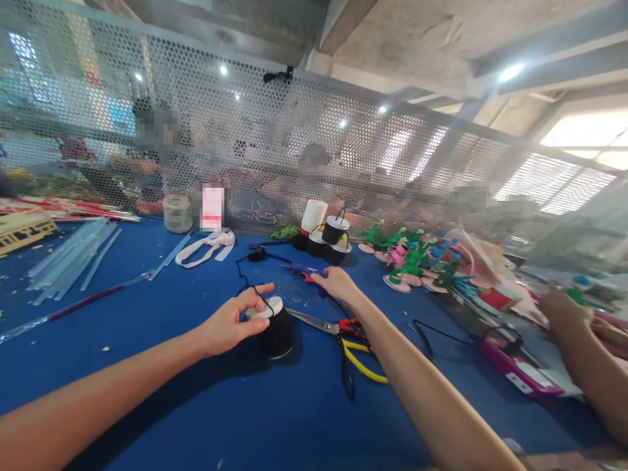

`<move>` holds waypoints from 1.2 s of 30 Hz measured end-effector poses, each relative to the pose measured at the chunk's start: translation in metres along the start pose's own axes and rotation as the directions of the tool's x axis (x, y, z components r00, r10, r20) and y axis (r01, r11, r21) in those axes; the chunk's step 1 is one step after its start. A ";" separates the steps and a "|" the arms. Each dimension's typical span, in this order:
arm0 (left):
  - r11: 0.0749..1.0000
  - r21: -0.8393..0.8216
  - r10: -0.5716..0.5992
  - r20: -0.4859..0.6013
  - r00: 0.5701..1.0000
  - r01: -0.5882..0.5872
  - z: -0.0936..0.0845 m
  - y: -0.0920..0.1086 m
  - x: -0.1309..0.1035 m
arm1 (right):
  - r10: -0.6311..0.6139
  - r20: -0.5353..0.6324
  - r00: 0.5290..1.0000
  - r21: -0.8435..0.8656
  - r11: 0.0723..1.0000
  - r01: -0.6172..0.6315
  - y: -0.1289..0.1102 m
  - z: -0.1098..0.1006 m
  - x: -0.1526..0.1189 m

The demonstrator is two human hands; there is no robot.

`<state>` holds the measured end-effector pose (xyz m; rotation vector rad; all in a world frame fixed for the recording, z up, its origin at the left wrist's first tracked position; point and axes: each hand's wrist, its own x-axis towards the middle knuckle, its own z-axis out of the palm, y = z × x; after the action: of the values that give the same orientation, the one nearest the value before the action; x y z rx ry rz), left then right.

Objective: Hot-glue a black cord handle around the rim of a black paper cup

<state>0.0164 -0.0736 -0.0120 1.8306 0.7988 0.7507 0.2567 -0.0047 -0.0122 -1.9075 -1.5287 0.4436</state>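
My left hand (233,324) is at a black cup-shaped piece (277,333) with a white top, which stands on the blue table. Thumb and bent fingers close around a thin black cord (267,306) at the white top, while one finger points outward. The exact grip is partly hidden. My right hand (338,286) is wrapped around a blue glue gun (300,269) with a red trigger, its nozzle pointing left. Between my forearms lie scissors (318,322) with red and yellow at the handles, partly covered by my right arm.
Black-and-white cups (336,230) stand at the back. Green and pink craft flowers (409,261) crowd the right, near a purple power strip (520,373) and another person's hand (564,311). Pale blue strips (69,258), a glass jar (177,212) and white ribbon (206,248) lie left.
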 end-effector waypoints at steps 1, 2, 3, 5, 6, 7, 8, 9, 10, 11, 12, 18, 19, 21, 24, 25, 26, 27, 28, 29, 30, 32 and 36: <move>1.000 -0.002 0.007 -0.004 1.000 -0.007 0.000 -0.001 0.000 | 0.024 0.032 0.999 -0.013 1.000 -0.023 0.004 0.005 0.000; 1.000 -0.003 0.014 -0.007 1.000 -0.014 0.000 -0.001 0.000 | 0.043 0.053 0.998 -0.018 0.999 -0.042 0.007 0.010 0.000; 1.000 0.000 0.019 -0.008 1.000 -0.019 -0.001 -0.002 0.000 | 0.057 0.063 0.996 -0.014 0.998 -0.056 0.009 0.014 0.000; 1.000 0.009 0.024 -0.006 1.000 -0.024 -0.001 -0.004 0.000 | 0.075 0.060 0.995 0.020 0.997 -0.076 0.011 0.019 -0.001; 1.000 0.010 0.022 -0.001 1.000 -0.022 -0.002 -0.004 0.000 | 0.080 0.054 0.995 0.051 0.995 -0.083 0.011 0.019 -0.002; 1.000 0.005 0.018 0.005 1.000 -0.018 -0.002 -0.005 0.001 | 0.082 0.045 0.996 0.088 0.992 -0.086 0.010 0.017 -0.004; 1.000 -0.003 0.012 0.011 1.000 -0.012 -0.003 -0.005 0.001 | 0.080 0.036 0.996 0.133 0.988 -0.084 0.008 0.013 -0.007; 1.000 -0.009 0.006 0.019 1.000 -0.006 -0.004 -0.005 0.001 | 0.070 0.027 0.997 0.183 0.980 -0.074 0.006 0.008 -0.010; 1.000 -0.013 0.003 0.025 1.000 -0.003 -0.006 -0.006 0.002 | 0.055 0.017 0.998 0.233 0.971 -0.058 0.003 0.001 -0.015; 1.000 -0.013 0.004 0.033 0.999 -0.003 -0.007 -0.006 0.002 | 0.033 0.009 0.999 0.284 0.958 -0.035 -0.001 -0.007 -0.022; 1.000 -0.012 0.006 0.040 0.999 -0.005 -0.009 -0.006 0.003 | 0.009 0.004 1.000 0.330 0.944 -0.009 -0.005 -0.015 -0.030; 0.991 -0.136 -0.013 0.029 0.999 0.017 -0.014 -0.007 0.005 | -0.128 0.111 0.986 0.525 0.850 0.051 -0.026 -0.042 -0.090; 0.987 -0.158 -0.022 0.009 1.000 0.023 -0.014 -0.008 0.006 | -0.175 0.143 0.974 0.521 0.850 0.077 -0.027 -0.041 -0.098; 0.983 -0.177 -0.047 -0.035 0.998 0.040 -0.013 -0.010 0.008 | -0.225 0.178 0.958 0.489 0.865 0.113 -0.028 -0.034 -0.110; 0.984 -0.168 -0.070 -0.063 0.996 0.058 -0.014 -0.013 0.009 | -0.173 0.216 0.961 0.422 0.904 0.068 -0.028 -0.023 -0.119; 0.984 -0.166 -0.069 -0.060 0.996 0.058 -0.014 -0.013 0.009 | -0.136 0.223 0.965 0.397 0.917 0.037 -0.027 -0.020 -0.120; 0.985 -0.165 -0.066 -0.055 0.996 0.056 -0.014 -0.014 0.009 | -0.105 0.228 0.968 0.371 0.929 0.013 -0.027 -0.018 -0.121; 0.985 -0.163 -0.063 -0.051 0.997 0.054 -0.014 -0.013 0.009 | -0.087 0.221 0.971 0.345 0.939 0.005 -0.026 -0.017 -0.122; 0.985 -0.161 -0.063 -0.048 0.997 0.054 -0.014 -0.013 0.008 | -0.090 0.206 0.975 0.323 0.946 0.019 -0.026 -0.016 -0.123; 0.986 -0.159 -0.066 -0.048 0.997 0.057 -0.013 -0.012 0.008 | -0.115 0.186 0.976 0.307 0.950 0.054 -0.025 -0.015 -0.124; 0.986 -0.158 -0.069 -0.050 0.996 0.060 -0.013 -0.012 0.008 | -0.153 0.162 0.975 0.296 0.950 0.100 -0.025 -0.014 -0.124; 0.985 -0.157 -0.073 -0.053 0.996 0.064 -0.012 -0.011 0.008 | -0.230 0.103 0.968 0.285 0.939 0.193 -0.025 -0.013 -0.125; 0.985 -0.158 -0.072 -0.055 0.996 0.063 -0.011 -0.010 0.008 | -0.324 0.021 0.946 0.294 0.906 0.304 -0.024 -0.010 -0.126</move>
<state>0.0110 -0.0582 -0.0164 1.6396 0.8137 0.8056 0.2123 -0.1255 -0.0052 -1.4064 -1.6782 0.5558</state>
